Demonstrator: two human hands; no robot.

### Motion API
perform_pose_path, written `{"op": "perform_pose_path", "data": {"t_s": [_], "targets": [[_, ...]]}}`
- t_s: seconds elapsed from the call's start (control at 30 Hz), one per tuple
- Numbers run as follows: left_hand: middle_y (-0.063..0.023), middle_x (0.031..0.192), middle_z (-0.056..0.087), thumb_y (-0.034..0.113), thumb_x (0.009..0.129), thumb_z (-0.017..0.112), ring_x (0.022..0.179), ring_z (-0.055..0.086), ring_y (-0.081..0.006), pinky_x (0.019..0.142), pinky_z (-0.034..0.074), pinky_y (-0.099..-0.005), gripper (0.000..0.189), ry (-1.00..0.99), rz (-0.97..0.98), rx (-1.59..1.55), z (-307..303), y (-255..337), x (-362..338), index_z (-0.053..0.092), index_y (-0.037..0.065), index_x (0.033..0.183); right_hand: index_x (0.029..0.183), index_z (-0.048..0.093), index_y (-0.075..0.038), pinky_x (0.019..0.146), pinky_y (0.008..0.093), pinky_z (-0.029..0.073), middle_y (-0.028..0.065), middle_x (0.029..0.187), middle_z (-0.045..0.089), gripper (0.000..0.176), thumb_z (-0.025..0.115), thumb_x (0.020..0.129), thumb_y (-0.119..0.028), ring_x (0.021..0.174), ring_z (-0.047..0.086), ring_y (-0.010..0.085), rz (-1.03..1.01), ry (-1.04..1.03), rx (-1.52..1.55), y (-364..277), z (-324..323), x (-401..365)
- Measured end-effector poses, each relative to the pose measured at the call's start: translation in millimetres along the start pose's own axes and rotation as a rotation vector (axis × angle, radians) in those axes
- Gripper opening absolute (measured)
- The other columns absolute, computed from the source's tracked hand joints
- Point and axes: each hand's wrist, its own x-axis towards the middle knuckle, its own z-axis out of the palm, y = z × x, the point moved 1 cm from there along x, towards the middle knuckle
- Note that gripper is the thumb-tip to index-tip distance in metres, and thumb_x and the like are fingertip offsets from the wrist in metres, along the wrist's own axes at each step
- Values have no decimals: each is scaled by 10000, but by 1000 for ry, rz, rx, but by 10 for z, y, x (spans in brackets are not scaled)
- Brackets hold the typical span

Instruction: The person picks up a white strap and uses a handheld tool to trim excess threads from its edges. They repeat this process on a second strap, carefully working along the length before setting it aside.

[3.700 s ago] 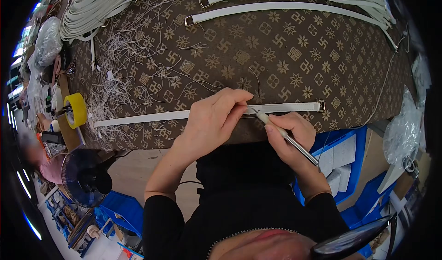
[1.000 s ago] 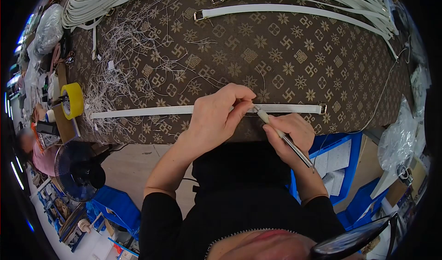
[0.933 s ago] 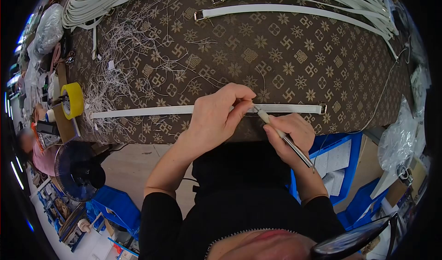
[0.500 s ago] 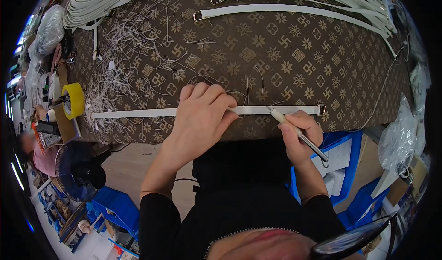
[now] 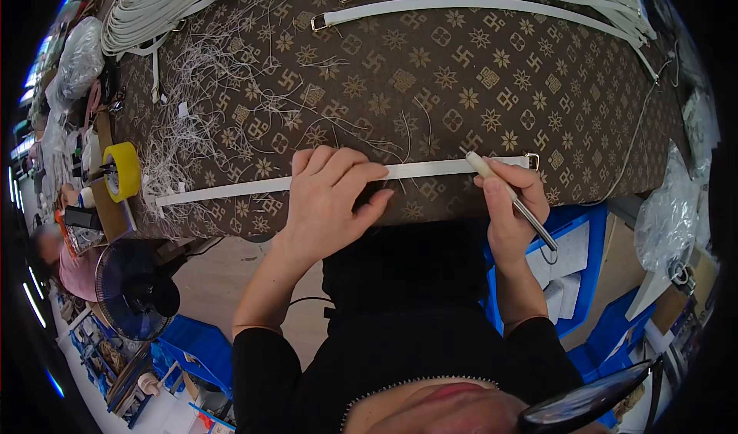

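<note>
A narrow white belt (image 5: 430, 169) with a metal buckle (image 5: 533, 161) at its right end lies along the near edge of the patterned cloth. My left hand (image 5: 327, 199) rests over the belt left of its middle, with the thumb apart from the fingers. In my right hand (image 5: 513, 203) is a pen-shaped tool (image 5: 478, 163) with a cream grip, a silvery rear part and a thin tip. That tip points up and left, close to the belt's upper edge; contact cannot be made out. Loose white threads (image 5: 406, 138) lie just above the belt.
White straps (image 5: 165, 11) are bundled at the back left, and buckled white belts (image 5: 477, 5) lie at the back right. Thread scraps (image 5: 207, 88) cover the left side. Yellow tape (image 5: 123, 171), a fan (image 5: 137, 288) and a blue bin (image 5: 592, 261) stand around the table.
The tool's tip has moved right and up along the belt. My left thumb and index finger have spread apart. The belt's right part has shifted upward in view.
</note>
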Motion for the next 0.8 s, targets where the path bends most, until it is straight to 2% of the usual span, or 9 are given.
{"op": "perform_pose_path", "data": {"t_s": [0.23, 0.3, 0.33, 0.5, 0.7, 0.8], "targets": [[11, 819, 554, 188, 677, 769, 794, 515, -182, 766, 345, -330, 255, -46, -26, -22, 18, 91, 284, 646, 134, 893, 1032, 600, 47, 735, 216, 497, 108, 906, 667, 179, 642, 869, -14, 801, 632, 110, 53, 18, 105, -28, -6, 23], [-6, 826, 566, 182, 667, 781, 797, 521, -194, 778, 342, -335, 259, -208, -88, -43, -70, 5, 301, 649, 124, 881, 1030, 600, 47, 737, 216, 497, 108, 904, 667, 177, 641, 870, -15, 800, 633, 111, 39, 12, 86, -17, -18, 23], [-6, 826, 566, 182, 667, 781, 797, 521, -194, 778, 342, -335, 259, -211, -89, -40, -99, -10, 320, 649, 124, 881, 1029, 600, 47, 739, 216, 496, 107, 903, 667, 176, 641, 870, -17, 799, 633, 113, 23, 7, 66, -11, -19, 24], [10, 765, 545, 165, 739, 712, 780, 517, -180, 758, 342, -323, 68, -270, 52, -124, -93, -81, 451, 661, 151, 783, 1025, 602, 47, 736, 214, 495, 108, 902, 667, 172, 641, 870, -17, 799, 633, 112, 19, 15, 81, -8, -3, 36], [-9, 750, 554, 141, 743, 683, 764, 513, -192, 745, 346, -324, 51, -384, 130, -92, -82, -35, 578, 642, 114, 731, 1023, 605, 46, 728, 212, 492, 107, 914, 663, 171, 642, 868, -17, 796, 633, 111, 27, 16, 43, -17, -4, 34], [-17, 748, 552, 116, 732, 671, 741, 508, -196, 733, 344, -320, 50, -375, 160, -83, -74, -13, 575, 626, 102, 714, 1024, 609, 44, 715, 206, 487, 99, 907, 660, 173, 647, 868, -22, 785, 626, 102, 36, 23, 34, -24, 10, 41]]}}
